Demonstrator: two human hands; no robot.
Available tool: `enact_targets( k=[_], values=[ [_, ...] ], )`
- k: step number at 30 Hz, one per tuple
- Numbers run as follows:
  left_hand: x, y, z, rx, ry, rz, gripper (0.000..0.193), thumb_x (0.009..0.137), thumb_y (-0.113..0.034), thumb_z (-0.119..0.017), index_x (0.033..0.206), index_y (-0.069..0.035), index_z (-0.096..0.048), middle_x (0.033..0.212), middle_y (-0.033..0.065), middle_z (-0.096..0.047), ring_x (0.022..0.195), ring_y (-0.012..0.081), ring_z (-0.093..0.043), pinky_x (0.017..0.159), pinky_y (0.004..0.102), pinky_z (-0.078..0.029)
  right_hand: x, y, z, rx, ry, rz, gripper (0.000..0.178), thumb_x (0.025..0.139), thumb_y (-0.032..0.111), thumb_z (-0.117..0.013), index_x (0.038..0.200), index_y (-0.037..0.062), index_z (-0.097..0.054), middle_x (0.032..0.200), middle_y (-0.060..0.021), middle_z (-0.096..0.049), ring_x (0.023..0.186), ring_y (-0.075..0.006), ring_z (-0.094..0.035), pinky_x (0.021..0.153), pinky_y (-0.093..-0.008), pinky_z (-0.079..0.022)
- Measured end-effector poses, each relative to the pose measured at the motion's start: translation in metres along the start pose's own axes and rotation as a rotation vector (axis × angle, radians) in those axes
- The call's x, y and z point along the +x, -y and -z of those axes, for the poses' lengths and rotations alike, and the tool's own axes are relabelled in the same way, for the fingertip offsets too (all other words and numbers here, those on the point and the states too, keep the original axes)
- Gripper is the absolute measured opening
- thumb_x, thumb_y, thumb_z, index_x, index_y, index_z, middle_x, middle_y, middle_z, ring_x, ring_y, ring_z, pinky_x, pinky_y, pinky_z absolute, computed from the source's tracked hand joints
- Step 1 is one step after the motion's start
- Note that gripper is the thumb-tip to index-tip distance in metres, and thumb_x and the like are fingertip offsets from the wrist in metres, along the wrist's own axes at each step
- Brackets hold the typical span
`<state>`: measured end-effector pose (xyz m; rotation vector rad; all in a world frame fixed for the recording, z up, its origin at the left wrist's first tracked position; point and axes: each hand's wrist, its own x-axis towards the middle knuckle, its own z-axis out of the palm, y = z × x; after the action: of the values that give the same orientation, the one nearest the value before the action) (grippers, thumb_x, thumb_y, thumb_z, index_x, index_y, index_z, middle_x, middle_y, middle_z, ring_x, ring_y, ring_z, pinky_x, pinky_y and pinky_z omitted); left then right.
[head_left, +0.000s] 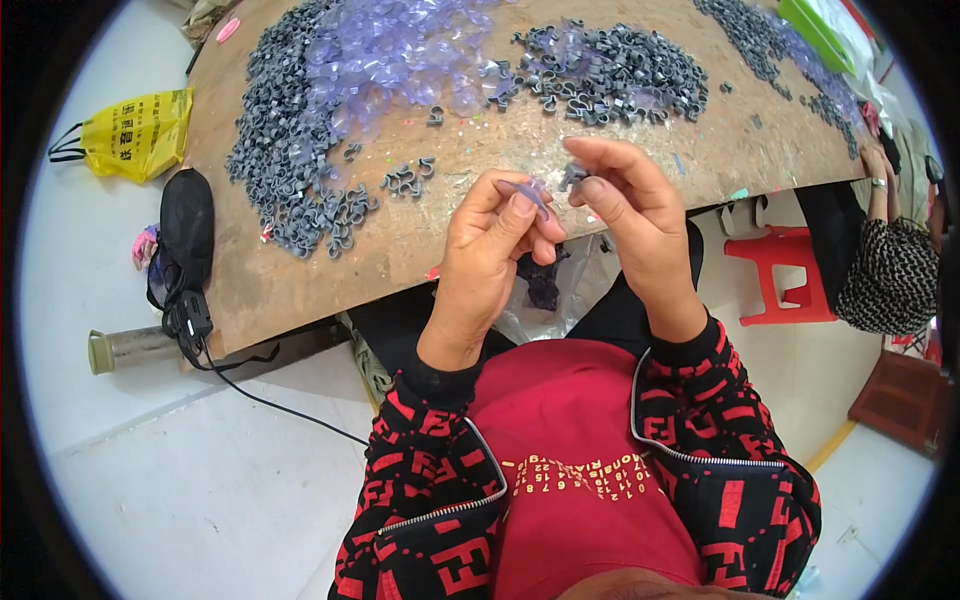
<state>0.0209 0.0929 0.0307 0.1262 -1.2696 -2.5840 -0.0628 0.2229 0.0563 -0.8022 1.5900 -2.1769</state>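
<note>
Red shirt (pixel 560 420) closest; at its twelve o'clock, by the desk's (pixel 285 300) near edge, the left hand (pixel 485 238) has its grip pinched on a clear purple piece (pixel 527 193); toward one o'clock, the right hand (pixel 640 215) pinches a grey clip (pixel 573 178). Such small pieces, held this near the rim, could slip and drop toward six o'clock, I'd say
</note>
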Motion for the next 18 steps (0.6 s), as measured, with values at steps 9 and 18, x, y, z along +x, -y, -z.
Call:
enact_targets(
  k=[9,18],
  values=[
    [0.0024,0.0024,-0.0008,-0.039,0.013,0.035,0.015,0.096,-0.018,-0.051,0.104,-0.006,-0.053,0.078,0.0075,-0.060,0.062,0.0118,-0.054,0.059,0.0233,-0.044,0.0020,-0.0103,0.0011,-0.043,0.061,0.036,0.025,0.090,0.005,-0.056,0.114,-0.0014,-0.059,0.098,-0.0022,-0.055,0.090,-0.0099,-0.055,0.081,-0.0223,-0.044],
    [0.0018,0.0054,0.0011,0.030,-0.009,0.002,0.017,0.096,-0.017,-0.051,0.108,-0.004,-0.054,0.077,0.0073,-0.060,0.063,0.0118,-0.055,0.060,0.0224,-0.045,0.0037,-0.0118,0.0058,-0.241,0.085,0.128,0.023,0.088,0.000,-0.057,0.110,-0.0012,-0.060,0.098,-0.0039,-0.053,0.092,-0.0116,-0.053,0.082,-0.0236,-0.042]
  ],
)
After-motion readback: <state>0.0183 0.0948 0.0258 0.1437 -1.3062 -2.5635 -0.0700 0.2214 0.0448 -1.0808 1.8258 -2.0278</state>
